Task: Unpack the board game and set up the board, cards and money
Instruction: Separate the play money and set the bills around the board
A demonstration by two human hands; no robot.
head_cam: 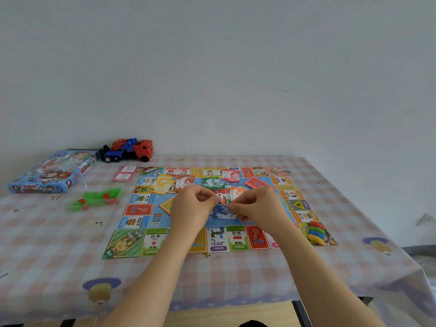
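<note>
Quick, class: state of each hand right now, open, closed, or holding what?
Left hand: closed, pinching the white die.
Right hand: closed, apparently pinching the blue notes.

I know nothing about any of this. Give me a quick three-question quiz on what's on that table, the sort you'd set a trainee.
1. True or false: the toy truck stands on the game board.
2. What does the left hand pinch in its fingers? A) a die B) a key C) a spoon
3. Fill in: the stacked coloured pawns sit on the board's near ____ corner, by the person's own sides.

Key: 1 false, it stands on the tablecloth beyond the board; 2 A; 3 right.
</note>
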